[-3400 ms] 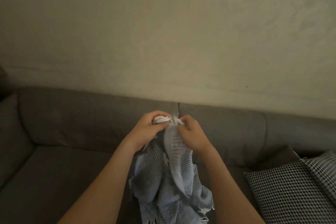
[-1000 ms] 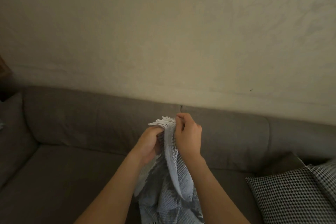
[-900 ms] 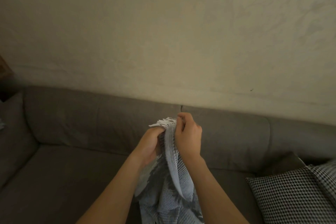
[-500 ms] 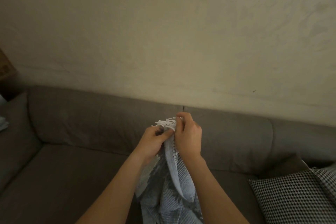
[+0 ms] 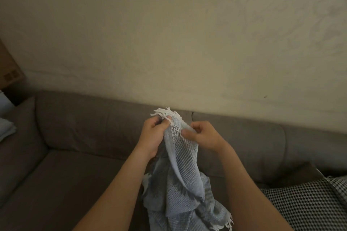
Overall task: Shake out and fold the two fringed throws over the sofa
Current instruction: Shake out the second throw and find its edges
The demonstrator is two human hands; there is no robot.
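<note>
The left hand (image 5: 153,135) curls shut around the top corner of the throw (image 5: 181,184), thumb and fingers pinching it. The white fringe (image 5: 165,113) sticks up just above those fingertips. The right hand (image 5: 203,137), close beside the left but not touching it, pinches the same top edge between thumb and curled fingers (image 5: 197,126). The short stretch of weave between the two grips is bunched, not taut.

Below the fingers the pale blue throw hangs in loose folds between the forearms. Its lower part drops out of view at the bottom, where more fringe (image 5: 228,224) shows below the right wrist.

Beyond the fingertips runs the grey sofa (image 5: 78,118) back, with a plain wall (image 5: 169,43) above it. A checked cushion (image 5: 309,204) lies well right of the right hand. Far left of the left hand a pale cloth (image 5: 5,130) lies at the sofa's end, too cut off to identify.
</note>
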